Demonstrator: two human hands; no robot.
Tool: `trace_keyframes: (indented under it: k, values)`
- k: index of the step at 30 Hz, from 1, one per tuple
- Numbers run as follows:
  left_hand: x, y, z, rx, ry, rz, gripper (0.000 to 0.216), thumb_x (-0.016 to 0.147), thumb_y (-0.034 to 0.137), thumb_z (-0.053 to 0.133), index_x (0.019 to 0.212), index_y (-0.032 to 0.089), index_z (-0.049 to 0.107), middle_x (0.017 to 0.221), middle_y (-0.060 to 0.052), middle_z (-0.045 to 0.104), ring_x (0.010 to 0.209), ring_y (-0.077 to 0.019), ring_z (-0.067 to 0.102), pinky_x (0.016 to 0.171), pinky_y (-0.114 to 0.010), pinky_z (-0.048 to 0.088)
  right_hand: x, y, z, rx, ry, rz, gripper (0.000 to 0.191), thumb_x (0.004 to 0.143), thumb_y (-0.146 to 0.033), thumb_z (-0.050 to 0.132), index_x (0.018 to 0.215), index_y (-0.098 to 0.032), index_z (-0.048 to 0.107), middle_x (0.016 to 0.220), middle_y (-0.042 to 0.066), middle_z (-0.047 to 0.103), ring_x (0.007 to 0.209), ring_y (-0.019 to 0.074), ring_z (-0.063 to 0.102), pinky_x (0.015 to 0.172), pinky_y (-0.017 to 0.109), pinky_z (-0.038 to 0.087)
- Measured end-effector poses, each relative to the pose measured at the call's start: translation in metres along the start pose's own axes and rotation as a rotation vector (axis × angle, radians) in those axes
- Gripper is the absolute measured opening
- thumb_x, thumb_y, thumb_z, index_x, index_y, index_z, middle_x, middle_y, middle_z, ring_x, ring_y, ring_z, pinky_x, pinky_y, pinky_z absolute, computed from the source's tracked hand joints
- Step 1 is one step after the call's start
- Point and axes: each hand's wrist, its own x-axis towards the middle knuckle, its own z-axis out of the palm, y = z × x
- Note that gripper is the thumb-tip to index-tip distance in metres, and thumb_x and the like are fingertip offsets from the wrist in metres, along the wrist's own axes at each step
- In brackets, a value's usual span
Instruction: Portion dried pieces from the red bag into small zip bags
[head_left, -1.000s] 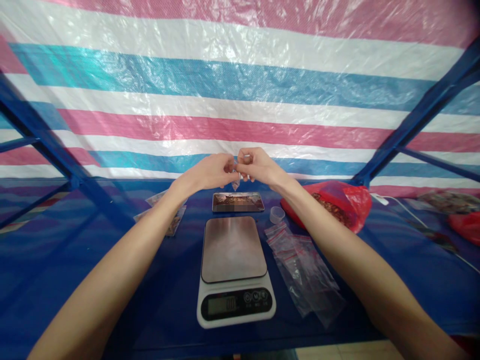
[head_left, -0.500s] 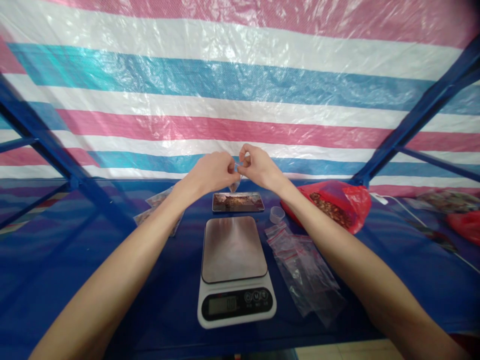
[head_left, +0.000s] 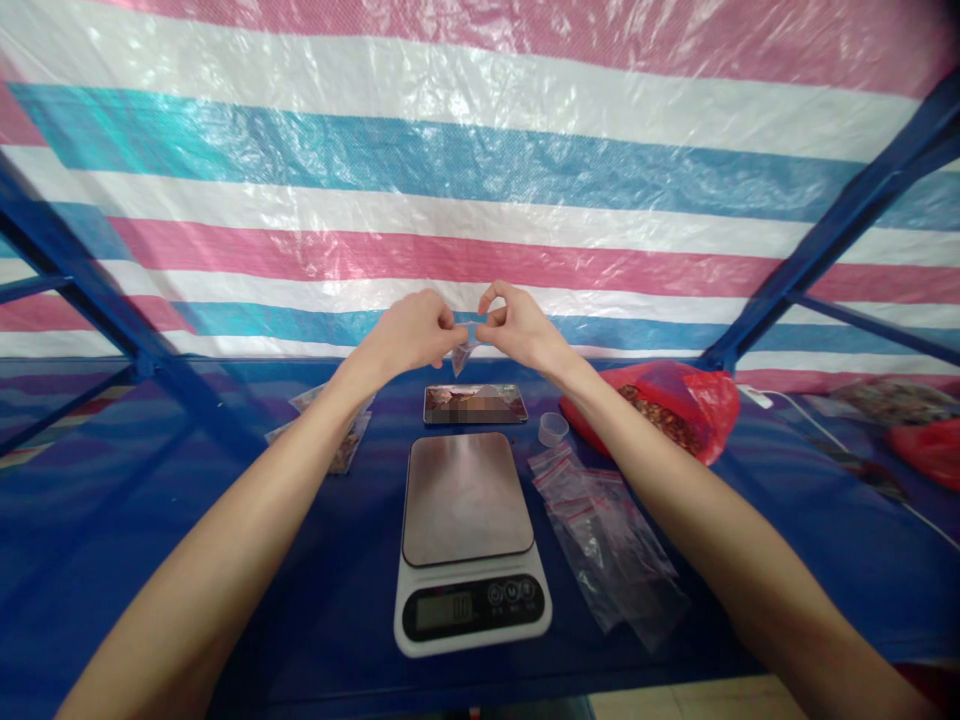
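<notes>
Between my two hands hangs a small clear zip bag [head_left: 460,358] with some brownish contents low in it. My left hand [head_left: 418,332] pinches its upper left corner, and my right hand [head_left: 517,328] pinches the other end of its top edge. Straight below the bag, a phone [head_left: 476,405] lies on the blue table. Nearer to me stands a white kitchen scale [head_left: 469,500], its steel plate bare and its display lit. Filled zip bags [head_left: 345,450] lie partly hidden behind my left forearm.
Right of the scale, several flat zip bags [head_left: 600,530] overlap beside a small clear plastic cup [head_left: 553,429]. A red plastic bag [head_left: 705,400] of brown pieces lies behind my right forearm. Blue metal posts [head_left: 795,270] and a striped plastic sheet [head_left: 480,170] bound the table.
My left hand has shifted slightly up and left, and the gap between the hands has widened a little. The small zip bag has swung left, its top edge stretched between them.
</notes>
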Motion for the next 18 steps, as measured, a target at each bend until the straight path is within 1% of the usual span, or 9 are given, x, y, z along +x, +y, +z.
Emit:
trace_keyframes:
  k: [2, 4, 7, 8, 10, 12, 13, 15, 18]
  values:
    - [0.0, -0.002, -0.006, -0.022, 0.005, -0.003, 0.029, 0.082, 0.028, 0.061, 0.055, 0.017, 0.068, 0.05, -0.004, 0.066, 0.053, -0.0165, 0.063, 0.051, -0.025, 0.039, 0.0, 0.002, -0.001, 0.084, -0.037, 0.039, 0.029, 0.078, -0.012, 0.072, 0.092, -0.024, 0.05, 0.055, -0.01, 0.049, 0.049, 0.01, 0.038, 0.05, 0.025, 0.022]
    - [-0.001, -0.004, -0.014, -0.08, -0.011, 0.029, 0.03, 0.083, 0.028, 0.06, 0.056, 0.017, 0.068, 0.054, -0.005, 0.068, 0.056, -0.0164, 0.066, 0.052, -0.024, 0.04, 0.0, 0.004, -0.002, 0.187, -0.079, 0.076, 0.025, 0.085, -0.023, 0.077, 0.092, -0.023, 0.053, 0.061, -0.007, 0.056, 0.053, 0.0102, 0.045, 0.05, 0.023, 0.026]
    - [-0.003, -0.006, -0.025, -0.253, 0.009, 0.046, 0.028, 0.086, 0.028, 0.058, 0.061, 0.017, 0.067, 0.061, -0.005, 0.071, 0.062, -0.0164, 0.071, 0.054, -0.023, 0.045, 0.001, 0.007, -0.005, 0.429, -0.093, 0.187, 0.032, 0.095, -0.05, 0.076, 0.099, -0.022, 0.06, 0.088, 0.003, 0.072, 0.073, 0.0137, 0.063, 0.056, 0.021, 0.043]
    - [-0.004, -0.007, -0.029, -0.327, 0.027, 0.035, 0.027, 0.086, 0.029, 0.059, 0.063, 0.017, 0.066, 0.063, -0.005, 0.071, 0.064, -0.0168, 0.073, 0.055, -0.022, 0.046, 0.001, 0.007, -0.005, 0.529, -0.111, 0.252, 0.036, 0.097, -0.056, 0.073, 0.102, -0.022, 0.061, 0.096, 0.005, 0.074, 0.08, 0.0156, 0.067, 0.061, 0.023, 0.05]
    - [-0.006, -0.008, -0.036, -0.46, 0.058, 0.001, 0.028, 0.088, 0.034, 0.06, 0.067, 0.016, 0.065, 0.069, -0.006, 0.071, 0.067, -0.0185, 0.076, 0.054, -0.022, 0.047, 0.002, 0.008, -0.005, 0.736, -0.205, 0.378, 0.042, 0.098, -0.062, 0.069, 0.104, -0.021, 0.063, 0.104, 0.009, 0.076, 0.09, 0.0196, 0.072, 0.074, 0.03, 0.06]
    - [-0.008, -0.01, -0.04, -0.539, 0.065, -0.024, 0.03, 0.09, 0.038, 0.062, 0.07, 0.016, 0.065, 0.076, -0.008, 0.072, 0.07, -0.0202, 0.078, 0.053, -0.022, 0.047, 0.003, 0.006, -0.002, 0.894, -0.303, 0.433, 0.04, 0.101, -0.06, 0.066, 0.106, -0.02, 0.065, 0.105, 0.01, 0.077, 0.095, 0.0214, 0.075, 0.085, 0.035, 0.064]
    - [-0.008, -0.011, -0.041, -0.559, 0.06, -0.032, 0.03, 0.09, 0.038, 0.062, 0.071, 0.015, 0.065, 0.079, -0.009, 0.073, 0.07, -0.0208, 0.078, 0.052, -0.022, 0.046, 0.003, 0.004, 0.0, 0.944, -0.316, 0.431, 0.035, 0.104, -0.055, 0.065, 0.106, -0.02, 0.066, 0.104, 0.009, 0.078, 0.096, 0.0206, 0.076, 0.085, 0.035, 0.065]
    - [-0.009, -0.014, -0.043, -0.568, 0.047, -0.038, 0.029, 0.089, 0.038, 0.062, 0.072, 0.015, 0.066, 0.082, -0.011, 0.074, 0.069, -0.0211, 0.078, 0.05, -0.023, 0.044, 0.004, 0.001, 0.004, 0.986, -0.277, 0.418, 0.022, 0.108, -0.041, 0.061, 0.107, -0.019, 0.068, 0.097, 0.007, 0.078, 0.09, 0.0172, 0.077, 0.078, 0.028, 0.065]
    - [-0.011, -0.016, -0.046, -0.512, 0.024, -0.037, 0.03, 0.088, 0.04, 0.063, 0.07, 0.015, 0.066, 0.073, -0.011, 0.073, 0.064, -0.0202, 0.075, 0.051, -0.024, 0.045, 0.004, -0.004, 0.007, 0.988, -0.162, 0.446, 0.013, 0.108, -0.024, 0.06, 0.102, -0.018, 0.07, 0.087, 0.004, 0.078, 0.078, 0.0132, 0.076, 0.061, 0.018, 0.06]
